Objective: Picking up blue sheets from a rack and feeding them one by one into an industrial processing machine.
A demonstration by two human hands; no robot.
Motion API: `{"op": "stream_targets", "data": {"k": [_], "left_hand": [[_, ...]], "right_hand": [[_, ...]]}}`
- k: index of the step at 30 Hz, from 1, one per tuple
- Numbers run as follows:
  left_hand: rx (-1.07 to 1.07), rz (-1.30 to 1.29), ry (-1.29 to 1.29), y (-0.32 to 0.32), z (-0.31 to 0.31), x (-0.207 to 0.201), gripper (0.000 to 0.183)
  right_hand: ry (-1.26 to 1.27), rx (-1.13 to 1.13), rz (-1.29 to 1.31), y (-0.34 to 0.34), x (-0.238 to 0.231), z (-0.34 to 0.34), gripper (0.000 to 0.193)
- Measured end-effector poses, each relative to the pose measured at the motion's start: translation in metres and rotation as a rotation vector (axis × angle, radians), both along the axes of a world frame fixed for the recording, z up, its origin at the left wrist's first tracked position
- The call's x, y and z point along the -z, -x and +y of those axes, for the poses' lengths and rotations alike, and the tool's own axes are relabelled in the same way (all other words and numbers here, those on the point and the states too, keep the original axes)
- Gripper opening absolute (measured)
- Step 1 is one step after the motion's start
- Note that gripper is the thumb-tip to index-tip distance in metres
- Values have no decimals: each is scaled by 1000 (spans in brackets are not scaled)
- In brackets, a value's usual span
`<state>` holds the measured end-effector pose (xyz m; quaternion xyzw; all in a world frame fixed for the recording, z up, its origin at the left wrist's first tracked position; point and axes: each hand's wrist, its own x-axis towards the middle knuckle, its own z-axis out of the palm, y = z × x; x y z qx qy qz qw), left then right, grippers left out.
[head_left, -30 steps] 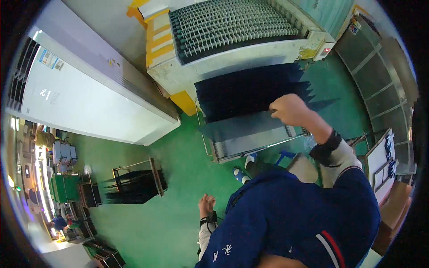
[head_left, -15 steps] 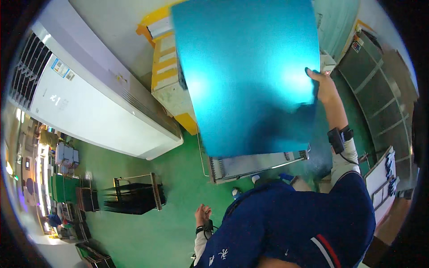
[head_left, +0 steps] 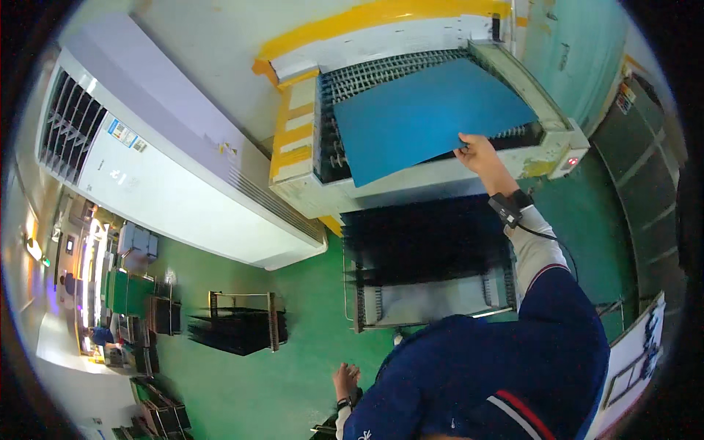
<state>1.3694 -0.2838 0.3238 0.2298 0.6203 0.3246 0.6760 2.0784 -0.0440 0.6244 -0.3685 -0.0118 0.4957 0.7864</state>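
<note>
My right hand [head_left: 477,155] grips the near edge of a large blue sheet [head_left: 425,117], which lies flat over the roller bed of a white and yellow machine [head_left: 301,158]. A dark wristband sits on that forearm. Below the machine stands a metal rack [head_left: 429,293] holding a stack of dark sheets. My left hand [head_left: 346,381] hangs down by my side with its fingers loosely apart, holding nothing.
A big white cabinet unit [head_left: 154,154] stands to the left. A low cart of dark sheets [head_left: 238,330] sits on the green floor. Shelving [head_left: 645,198] runs along the right, and a white board [head_left: 634,367] leans at lower right.
My right hand lifted a sheet from the dark stack, swung it up in front of the camera, and now has it lying on the machine's roller bed.
</note>
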Motion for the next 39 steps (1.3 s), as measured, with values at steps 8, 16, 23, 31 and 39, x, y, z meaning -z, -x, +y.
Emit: {"op": "stream_targets", "data": {"k": [8,16,23,31,39], "left_hand": [[22,113,-52,20,-68,17,41],[-333,-84,287,-43,-39,-60,41],[-55,57,63,-56,-26,-62,45],[-348,-16,286,-82,-10,-81,36],[-246,96,179,-94,-24,-87,35]], "right_hand": [[73,-56,-46,-47,23,97,20],[303,-345,-725,-84,31,130,27],[633,-28,-2142,-22,17,124,39],[682,-191,-2139,-46,19,163,46],[723,-247,-2130,-59,13,184,47]]}}
